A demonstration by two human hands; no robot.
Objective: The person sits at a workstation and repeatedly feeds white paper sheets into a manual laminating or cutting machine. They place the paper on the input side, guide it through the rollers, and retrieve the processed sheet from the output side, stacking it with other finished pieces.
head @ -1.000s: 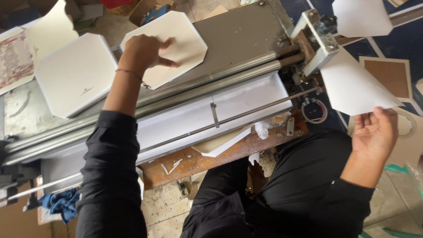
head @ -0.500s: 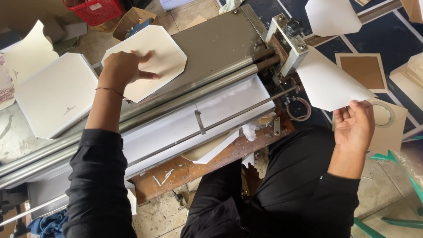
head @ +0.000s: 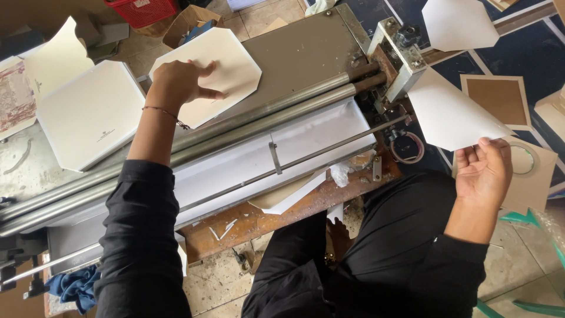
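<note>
While the person leans over the roller machine (head: pixel 276 112), the left hand (head: pixel 179 82) lies palm-down, fingers spread, flat on a cream octagonal card (head: pixel 226 65) in the upper middle of the frame. Card rests on the grey metal bed (head: pixel 306 53) of the machine, just behind the two long steel rollers (head: pixel 265 121) that run diagonally from lower left to upper right. A thin thread bracelet (head: pixel 165 113) sits at that wrist; black sleeve (head: pixel 144 235) below it.

Right hand (head: pixel 485 174), at the right edge of the frame, pinches the lower corner of a white paper sheet (head: pixel 450 115) between thumb and fingers; sheet is held up off the floor, its far edge near the machine's end bracket (head: pixel 400 50).

Upper left: a white square board with clipped corners (head: pixel 88 118) lies on the bench (head: pixel 23 159), apart from the card under the left hand. Another white cut sheet (head: pixel 56 56) behind it.

In front of the rollers, a white trough (head: pixel 259 162) with a thin rod (head: pixel 306 156) across it. Below that, a rusty brown ledge (head: pixel 276 215) with a white offcut (head: pixel 288 194) resting on it.

Upper right floor: a white sheet (head: pixel 456 23) and a brown board with pale border (head: pixel 500 100). Red basket (head: pixel 141 9) at the top edge. Blue cloth (head: pixel 70 285) at lower left.
</note>
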